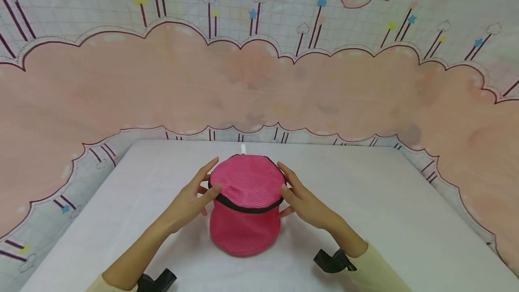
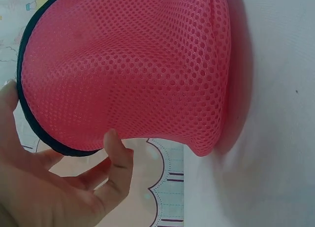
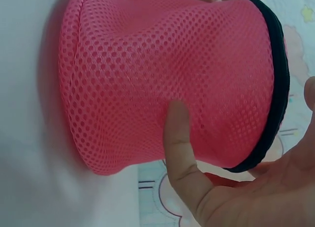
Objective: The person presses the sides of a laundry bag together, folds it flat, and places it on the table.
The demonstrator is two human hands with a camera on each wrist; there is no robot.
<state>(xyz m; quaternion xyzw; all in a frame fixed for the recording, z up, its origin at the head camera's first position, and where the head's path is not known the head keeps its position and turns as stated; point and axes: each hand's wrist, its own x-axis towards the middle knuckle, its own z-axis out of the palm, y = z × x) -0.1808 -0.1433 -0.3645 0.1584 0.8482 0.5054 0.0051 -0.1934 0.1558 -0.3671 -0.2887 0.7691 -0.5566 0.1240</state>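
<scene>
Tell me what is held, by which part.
The pink mesh bag: the left hand and right hand cup opposite sides of its upper end, by the black trim. How firmly is unclear.

Up top, the head view peers forward and down across the table (image 1: 365, 193); both wrist views sit close, either side, sharing the pink mesh bag (image 1: 245, 233)!

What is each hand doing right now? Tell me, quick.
Left hand: open, resting against the left side of the pink bag.
Right hand: open, resting against its right side.
</scene>
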